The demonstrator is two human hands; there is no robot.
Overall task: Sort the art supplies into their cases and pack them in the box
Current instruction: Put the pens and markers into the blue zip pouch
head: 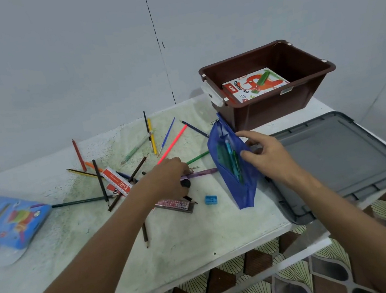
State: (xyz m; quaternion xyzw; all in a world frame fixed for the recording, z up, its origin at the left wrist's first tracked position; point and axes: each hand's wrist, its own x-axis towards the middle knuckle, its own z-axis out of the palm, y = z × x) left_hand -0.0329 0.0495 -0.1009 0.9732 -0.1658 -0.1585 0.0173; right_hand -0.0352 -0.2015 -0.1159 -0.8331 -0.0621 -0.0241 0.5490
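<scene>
The right hand [266, 153] pinches the blue pouch [234, 163] upright at centre frame. The left hand [169, 177], fingers curled down, closes on a purple pen [203, 172]. The pen's long axis runs left-right toward the pouch, just beside it.

Blue mesh pouch [235, 165], brown box [273, 107], grey lid [342, 157], blue sharpener [211, 199].

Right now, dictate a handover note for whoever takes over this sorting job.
Left hand grips a purple pen on the white table. Right hand holds the blue mesh pouch open; some pens are inside.
Done: oil pastels carton lies in the brown plastic box.
Left: scattered coloured pencils, blue sharpener, blue pencil case, grey lid.
</scene>
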